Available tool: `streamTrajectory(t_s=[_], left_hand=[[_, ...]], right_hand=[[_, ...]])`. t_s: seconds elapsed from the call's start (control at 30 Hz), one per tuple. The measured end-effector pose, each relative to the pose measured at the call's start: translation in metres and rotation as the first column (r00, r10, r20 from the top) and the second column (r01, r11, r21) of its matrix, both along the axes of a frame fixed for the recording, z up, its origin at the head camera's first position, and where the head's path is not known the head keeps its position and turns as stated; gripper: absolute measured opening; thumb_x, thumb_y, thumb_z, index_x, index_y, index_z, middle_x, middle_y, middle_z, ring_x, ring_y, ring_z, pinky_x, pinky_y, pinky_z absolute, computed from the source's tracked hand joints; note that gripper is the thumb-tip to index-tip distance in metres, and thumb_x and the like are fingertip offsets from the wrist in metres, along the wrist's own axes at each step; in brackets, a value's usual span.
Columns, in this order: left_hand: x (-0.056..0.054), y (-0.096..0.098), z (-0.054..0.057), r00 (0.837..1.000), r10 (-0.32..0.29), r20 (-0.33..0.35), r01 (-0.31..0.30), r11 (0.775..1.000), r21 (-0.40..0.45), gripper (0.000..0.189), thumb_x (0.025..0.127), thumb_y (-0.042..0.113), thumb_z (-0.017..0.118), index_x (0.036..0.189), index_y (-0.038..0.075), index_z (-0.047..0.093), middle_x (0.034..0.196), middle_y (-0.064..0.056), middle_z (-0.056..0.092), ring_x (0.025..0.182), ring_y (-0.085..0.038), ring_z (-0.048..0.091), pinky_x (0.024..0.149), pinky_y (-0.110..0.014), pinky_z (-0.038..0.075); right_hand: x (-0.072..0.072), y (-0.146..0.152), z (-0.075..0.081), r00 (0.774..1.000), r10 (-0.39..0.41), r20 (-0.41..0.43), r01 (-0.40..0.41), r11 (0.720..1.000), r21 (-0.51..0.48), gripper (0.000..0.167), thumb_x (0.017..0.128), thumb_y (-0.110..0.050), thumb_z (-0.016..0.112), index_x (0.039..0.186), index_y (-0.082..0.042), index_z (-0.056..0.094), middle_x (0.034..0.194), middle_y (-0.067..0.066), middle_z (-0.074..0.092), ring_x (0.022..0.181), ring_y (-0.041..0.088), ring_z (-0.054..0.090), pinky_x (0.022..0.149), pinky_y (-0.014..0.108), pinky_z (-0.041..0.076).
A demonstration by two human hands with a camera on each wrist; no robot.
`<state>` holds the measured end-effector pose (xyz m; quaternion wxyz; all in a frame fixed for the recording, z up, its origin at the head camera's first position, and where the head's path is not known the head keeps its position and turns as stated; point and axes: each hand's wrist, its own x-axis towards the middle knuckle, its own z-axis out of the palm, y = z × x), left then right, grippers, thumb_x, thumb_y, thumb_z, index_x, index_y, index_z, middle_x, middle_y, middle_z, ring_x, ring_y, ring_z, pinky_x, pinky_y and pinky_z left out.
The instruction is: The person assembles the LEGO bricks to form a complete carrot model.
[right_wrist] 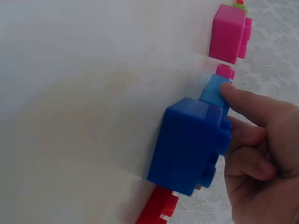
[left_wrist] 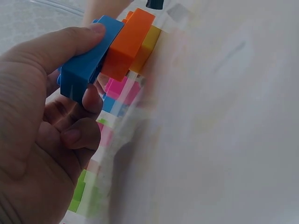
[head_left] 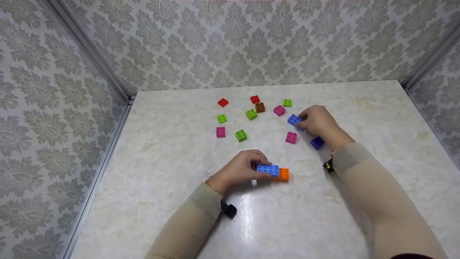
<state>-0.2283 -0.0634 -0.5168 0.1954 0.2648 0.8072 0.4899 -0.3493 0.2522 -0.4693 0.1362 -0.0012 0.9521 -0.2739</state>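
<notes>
Beige sleeves (head_left: pixel 190 223), hands (head_left: pixel 239 169) gripping studded light-blue bricks (head_left: pixel 267 168), one atop orange brick (head_left: pixel 284 175)

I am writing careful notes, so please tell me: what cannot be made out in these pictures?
- Head view: one end of the blue brick, covered by fingers of the right hand.
- Left wrist view: part of the yellow brick, behind the orange brick.
- Right wrist view: the red brick, cut off by the bottom edge.

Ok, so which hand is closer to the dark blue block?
Right. The right hand is just beyond the dark blue block, pinching a light blue block. The left hand is farther away, to the left and closer to the person.
</notes>
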Motion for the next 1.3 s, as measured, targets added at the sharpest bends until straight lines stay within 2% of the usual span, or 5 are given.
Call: streamTrajectory(t_s=[0.27, 0.43, 0.73, 1.03, 1.3], left_hand=[[0.000, 0.001, 0.000, 1.000, 0.010, 0.012, -0.009, 1.000, -0.011, 0.030, 0.095, 0.032, 0.094, 0.124, 0.025, 0.089, 0.118, 0.010, 0.078, 0.110, -0.012, 0.069, 0.105, -0.027, 0.059], [0.000, 0.001, -0.002, 1.000, 0.013, -0.017, -0.013, 1.000, 0.019, 0.029, 0.093, 0.029, 0.096, 0.121, 0.021, 0.089, 0.117, 0.008, 0.080, 0.105, -0.009, 0.068, 0.097, -0.024, 0.057], [-0.002, 0.001, -0.006, 0.999, 0.009, -0.037, -0.008, 1.000, 0.022, 0.030, 0.094, 0.030, 0.096, 0.121, 0.022, 0.087, 0.118, 0.008, 0.082, 0.104, -0.009, 0.068, 0.096, -0.024, 0.057], [-0.001, 0.000, -0.008, 1.000, 0.015, -0.005, -0.014, 0.999, 0.041, 0.029, 0.094, 0.030, 0.095, 0.120, 0.024, 0.086, 0.119, 0.007, 0.081, 0.105, -0.012, 0.068, 0.097, -0.026, 0.058], [0.000, -0.001, -0.006, 1.000, 0.022, 0.007, -0.022, 1.000, 0.019, 0.027, 0.094, 0.035, 0.095, 0.119, 0.029, 0.085, 0.117, 0.009, 0.080, 0.107, -0.014, 0.070, 0.100, -0.028, 0.059]], right_hand=[[0.009, 0.008, 0.014, 0.999, -0.028, 0.041, 0.031, 0.996, -0.083, 0.054, 0.105, -0.038, 0.081, 0.151, -0.010, 0.072, 0.139, 0.016, 0.069, 0.088, 0.025, 0.071, 0.070, 0.032, 0.058], [0.023, 0.010, 0.022, 1.000, -0.004, 0.000, 0.004, 0.992, -0.128, 0.054, 0.105, -0.040, 0.081, 0.151, -0.014, 0.071, 0.147, 0.014, 0.068, 0.100, 0.030, 0.072, 0.079, 0.032, 0.061], [0.056, 0.012, 0.022, 0.989, 0.065, -0.134, -0.090, 0.977, -0.196, 0.050, 0.103, -0.036, 0.083, 0.145, -0.011, 0.075, 0.139, 0.017, 0.074, 0.123, 0.035, 0.063, 0.112, 0.053, 0.054], [0.085, 0.013, 0.016, 0.988, 0.095, -0.124, -0.127, 0.952, -0.280, 0.052, 0.100, -0.033, 0.088, 0.145, -0.011, 0.075, 0.141, 0.016, 0.076, 0.127, 0.034, 0.073, 0.110, 0.049, 0.060], [0.108, 0.014, 0.006, 0.968, 0.170, -0.187, -0.218, 0.935, -0.280, 0.045, 0.098, -0.033, 0.091, 0.137, -0.014, 0.082, 0.133, 0.011, 0.079, 0.116, 0.027, 0.072, 0.099, 0.026, 0.058]])
